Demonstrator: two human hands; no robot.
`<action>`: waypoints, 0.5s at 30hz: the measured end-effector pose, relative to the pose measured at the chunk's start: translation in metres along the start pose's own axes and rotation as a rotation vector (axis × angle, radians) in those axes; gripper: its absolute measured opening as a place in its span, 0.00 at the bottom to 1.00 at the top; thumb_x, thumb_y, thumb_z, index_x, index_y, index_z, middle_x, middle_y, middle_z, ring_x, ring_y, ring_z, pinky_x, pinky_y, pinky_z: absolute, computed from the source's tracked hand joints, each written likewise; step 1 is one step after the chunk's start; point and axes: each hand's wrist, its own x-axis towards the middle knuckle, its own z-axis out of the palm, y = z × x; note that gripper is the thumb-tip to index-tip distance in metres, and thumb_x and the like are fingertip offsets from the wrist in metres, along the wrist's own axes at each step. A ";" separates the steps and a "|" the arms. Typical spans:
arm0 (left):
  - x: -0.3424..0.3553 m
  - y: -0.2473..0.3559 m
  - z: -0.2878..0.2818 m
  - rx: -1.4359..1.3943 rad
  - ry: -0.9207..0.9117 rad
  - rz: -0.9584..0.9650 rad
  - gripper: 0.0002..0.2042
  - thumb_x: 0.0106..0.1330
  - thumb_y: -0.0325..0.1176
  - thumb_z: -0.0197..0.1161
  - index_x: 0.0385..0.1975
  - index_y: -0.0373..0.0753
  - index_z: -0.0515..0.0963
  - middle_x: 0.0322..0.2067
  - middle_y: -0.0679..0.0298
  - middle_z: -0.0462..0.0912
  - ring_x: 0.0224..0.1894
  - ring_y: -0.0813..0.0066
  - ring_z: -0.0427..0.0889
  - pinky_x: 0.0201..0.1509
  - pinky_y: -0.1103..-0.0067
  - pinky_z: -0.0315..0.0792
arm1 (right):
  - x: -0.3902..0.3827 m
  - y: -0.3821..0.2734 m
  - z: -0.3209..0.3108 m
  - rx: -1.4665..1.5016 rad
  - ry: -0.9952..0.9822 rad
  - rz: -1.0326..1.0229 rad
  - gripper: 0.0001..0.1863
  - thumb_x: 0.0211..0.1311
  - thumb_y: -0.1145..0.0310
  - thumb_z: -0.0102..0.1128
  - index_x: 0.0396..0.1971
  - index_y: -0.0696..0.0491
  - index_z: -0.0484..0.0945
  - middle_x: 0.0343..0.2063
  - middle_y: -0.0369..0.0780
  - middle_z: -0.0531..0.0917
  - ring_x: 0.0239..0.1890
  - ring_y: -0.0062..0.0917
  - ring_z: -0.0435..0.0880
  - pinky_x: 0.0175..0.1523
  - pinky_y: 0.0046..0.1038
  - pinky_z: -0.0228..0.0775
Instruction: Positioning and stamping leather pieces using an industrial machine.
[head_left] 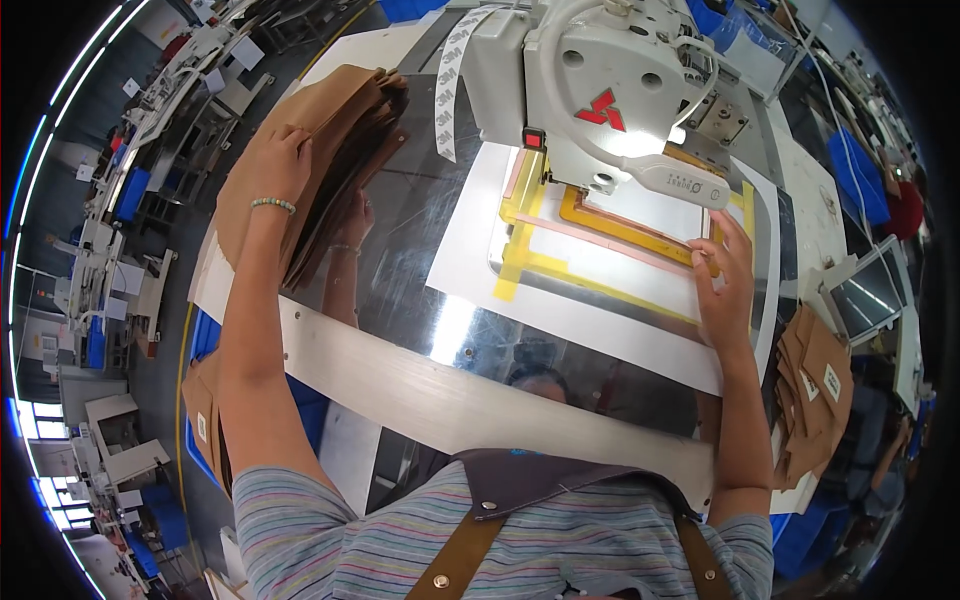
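Observation:
My left hand [288, 165] rests on the stack of brown leather-like panels [335, 105] at the left, its fingers bent and closed on the top panel near its edge. My right hand [727, 272] is at the right end of a yellow template frame [625, 237], under the head of a white industrial sewing machine [610, 90]. Its thumb and fingers are apart, the fingertips touching the frame's edge. A white sheet [470, 255] with yellow tape strips [513, 262] lies beneath the frame. Whether a thin piece lies under the right fingertips is hidden.
A lamp [680, 182] on a flexible neck hangs low over the frame. Measuring-tape-like white strip [452, 90] dangles left of the machine head. More brown panels [815, 390] lie at the right, others [203, 415] at lower left. A metal rail [440, 400] borders the shiny table.

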 end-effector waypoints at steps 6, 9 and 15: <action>0.042 -0.123 0.003 -1.040 -0.044 -0.941 0.09 0.69 0.35 0.68 0.38 0.36 0.87 0.29 0.62 0.88 0.34 0.64 0.88 0.45 0.69 0.81 | 0.003 -0.008 0.000 0.062 -0.009 -0.029 0.06 0.68 0.76 0.62 0.40 0.54 0.85 0.68 0.45 0.77 0.75 0.43 0.68 0.78 0.43 0.57; 0.067 -0.141 -0.009 -1.327 0.309 -1.109 0.11 0.70 0.37 0.68 0.40 0.33 0.86 0.30 0.64 0.87 0.31 0.72 0.86 0.39 0.74 0.78 | 0.000 -0.005 0.001 0.052 -0.004 -0.032 0.05 0.68 0.76 0.62 0.41 0.55 0.85 0.68 0.45 0.77 0.75 0.43 0.68 0.78 0.43 0.57; 0.035 0.028 -0.038 -0.614 0.362 -0.259 0.06 0.72 0.31 0.67 0.34 0.35 0.83 0.30 0.61 0.88 0.31 0.61 0.87 0.41 0.72 0.78 | 0.000 -0.014 -0.004 -0.018 -0.002 -0.134 0.06 0.67 0.78 0.62 0.41 0.55 0.84 0.66 0.46 0.79 0.74 0.44 0.70 0.77 0.44 0.59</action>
